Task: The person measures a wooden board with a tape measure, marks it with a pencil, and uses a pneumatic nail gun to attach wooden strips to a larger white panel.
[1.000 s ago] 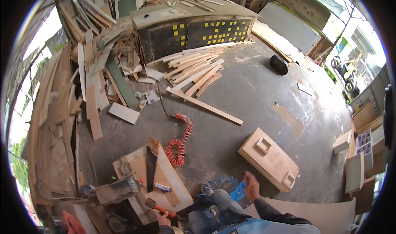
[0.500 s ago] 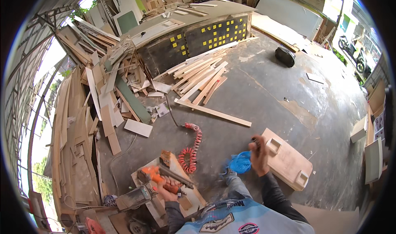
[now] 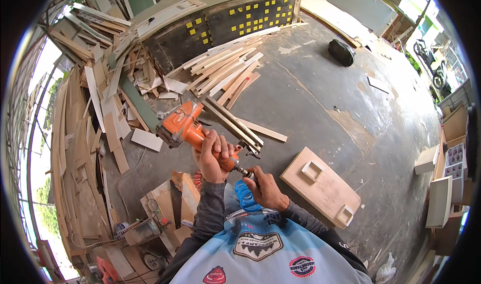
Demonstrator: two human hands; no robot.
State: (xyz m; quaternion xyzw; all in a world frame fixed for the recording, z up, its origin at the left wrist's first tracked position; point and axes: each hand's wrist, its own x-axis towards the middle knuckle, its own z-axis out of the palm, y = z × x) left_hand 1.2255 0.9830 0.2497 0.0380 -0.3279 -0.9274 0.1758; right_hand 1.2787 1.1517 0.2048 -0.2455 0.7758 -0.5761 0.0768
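Observation:
My left hand point(image 3: 211, 156) is closed around the grip of an orange pneumatic nail gun point(image 3: 181, 124), held up in front of me. Its long metal magazine point(image 3: 233, 124) slants toward the right. At the bottom of the grip, my right hand point(image 3: 269, 190) pinches a metal air hose coupling point(image 3: 246, 173), which meets the nail gun's air inlet. Whether the two are locked together I cannot tell. A coiled blue air hose point(image 3: 244, 196) hangs below my right hand, partly hidden by it and my shirt.
On the floor to the right lies a wooden panel point(image 3: 323, 189) with two small square frames on it. Long wood strips point(image 3: 225, 71) are piled ahead, and scrap boards point(image 3: 77, 149) fill the left. A red coiled hose point(image 3: 197, 180) shows behind my left forearm. A black bundle point(image 3: 341, 52) sits farther off.
My left hand has raised the nail gun from the lower left to the middle. My right hand has come leftward with the hose end to the gun's grip. The view has also shifted.

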